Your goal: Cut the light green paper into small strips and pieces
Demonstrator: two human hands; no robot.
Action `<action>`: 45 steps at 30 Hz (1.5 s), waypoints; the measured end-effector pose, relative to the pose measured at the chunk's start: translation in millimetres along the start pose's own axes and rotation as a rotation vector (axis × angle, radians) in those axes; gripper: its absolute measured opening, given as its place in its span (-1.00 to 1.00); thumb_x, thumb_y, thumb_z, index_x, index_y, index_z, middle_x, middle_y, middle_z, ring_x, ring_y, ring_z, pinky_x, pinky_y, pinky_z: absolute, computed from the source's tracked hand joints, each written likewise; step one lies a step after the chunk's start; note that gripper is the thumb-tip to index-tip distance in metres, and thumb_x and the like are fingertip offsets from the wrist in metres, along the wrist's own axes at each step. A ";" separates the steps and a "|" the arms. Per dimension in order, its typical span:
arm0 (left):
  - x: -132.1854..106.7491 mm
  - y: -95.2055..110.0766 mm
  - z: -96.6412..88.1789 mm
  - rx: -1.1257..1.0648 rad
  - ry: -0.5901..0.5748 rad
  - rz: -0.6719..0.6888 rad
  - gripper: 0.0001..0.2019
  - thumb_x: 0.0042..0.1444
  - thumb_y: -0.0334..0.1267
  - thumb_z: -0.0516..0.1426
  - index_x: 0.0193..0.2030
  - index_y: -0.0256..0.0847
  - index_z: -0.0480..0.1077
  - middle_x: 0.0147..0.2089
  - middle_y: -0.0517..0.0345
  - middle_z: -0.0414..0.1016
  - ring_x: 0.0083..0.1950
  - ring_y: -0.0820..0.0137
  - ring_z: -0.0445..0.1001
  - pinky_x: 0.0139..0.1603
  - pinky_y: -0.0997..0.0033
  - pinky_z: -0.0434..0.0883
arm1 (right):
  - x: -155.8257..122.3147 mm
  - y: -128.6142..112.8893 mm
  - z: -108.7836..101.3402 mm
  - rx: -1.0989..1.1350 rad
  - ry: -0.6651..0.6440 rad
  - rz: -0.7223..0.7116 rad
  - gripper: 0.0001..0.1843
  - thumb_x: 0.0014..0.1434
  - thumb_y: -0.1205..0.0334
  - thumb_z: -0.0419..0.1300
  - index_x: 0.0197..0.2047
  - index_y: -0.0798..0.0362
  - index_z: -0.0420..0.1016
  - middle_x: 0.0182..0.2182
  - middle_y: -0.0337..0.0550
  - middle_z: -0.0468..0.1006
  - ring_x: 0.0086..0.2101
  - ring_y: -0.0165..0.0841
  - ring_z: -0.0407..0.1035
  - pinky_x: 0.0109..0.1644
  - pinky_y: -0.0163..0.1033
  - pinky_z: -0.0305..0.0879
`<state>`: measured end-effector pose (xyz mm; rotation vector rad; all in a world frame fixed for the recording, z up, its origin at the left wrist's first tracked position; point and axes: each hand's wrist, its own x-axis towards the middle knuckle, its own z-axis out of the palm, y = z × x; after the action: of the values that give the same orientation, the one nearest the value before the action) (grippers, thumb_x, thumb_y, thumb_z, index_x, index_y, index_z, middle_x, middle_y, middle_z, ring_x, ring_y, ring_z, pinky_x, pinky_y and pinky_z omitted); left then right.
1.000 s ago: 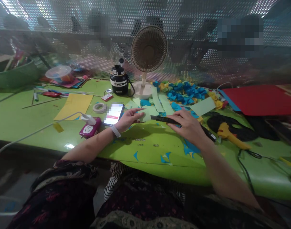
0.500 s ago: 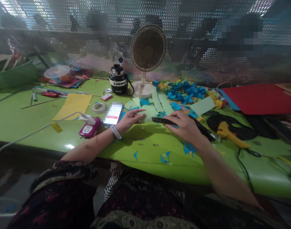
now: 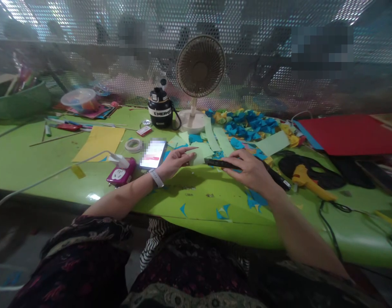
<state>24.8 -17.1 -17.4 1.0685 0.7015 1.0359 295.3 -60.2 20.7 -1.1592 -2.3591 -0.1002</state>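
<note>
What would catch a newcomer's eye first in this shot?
A heap of crumpled blue and yellow paper stands out at the far side of the lime-green table, just right of a round desk fan. A large red sheet lies at the far right. At the centre, the right hand holds a long black object, while the left hand rests beside a smartphone.
</note>
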 end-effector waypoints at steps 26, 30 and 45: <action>18.9 22.8 -32.1 0.329 0.204 0.045 -0.65 -0.14 -0.09 0.40 -0.37 -0.25 0.41 -0.44 0.22 0.48 -0.44 0.50 0.41 -0.42 0.52 0.36 | 0.6 -5.2 16.3 0.233 -0.397 -0.090 -0.76 0.20 0.23 0.25 -0.06 -0.05 0.62 -0.19 -0.05 0.53 -0.20 -0.24 0.45 -0.13 -0.12 0.43; 25.0 12.4 -46.1 0.632 0.230 0.013 -0.72 -0.06 -0.11 0.33 -0.48 -0.21 0.36 -0.55 0.25 0.36 -0.52 0.48 0.32 -0.47 0.48 0.26 | 1.0 -5.0 18.1 0.175 -0.482 -0.058 -0.76 0.19 0.22 0.28 -0.06 -0.01 0.61 -0.23 -0.07 0.51 -0.25 -0.26 0.44 -0.20 -0.15 0.41; 15.6 5.3 -32.9 1.702 0.215 0.311 -0.61 0.22 -0.18 0.12 0.15 -0.27 0.43 0.16 -0.18 0.43 0.16 0.00 0.38 0.10 0.07 0.35 | 25.4 21.3 -3.2 -0.065 -0.358 0.147 -0.73 0.27 0.11 0.16 -0.08 0.03 0.61 -0.13 -0.01 0.61 -0.13 -0.16 0.50 -0.07 -0.10 0.39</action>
<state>0.5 9.9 -23.8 2.5736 1.7241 0.6358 299.9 -29.3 32.2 -1.4818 -2.5799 0.0893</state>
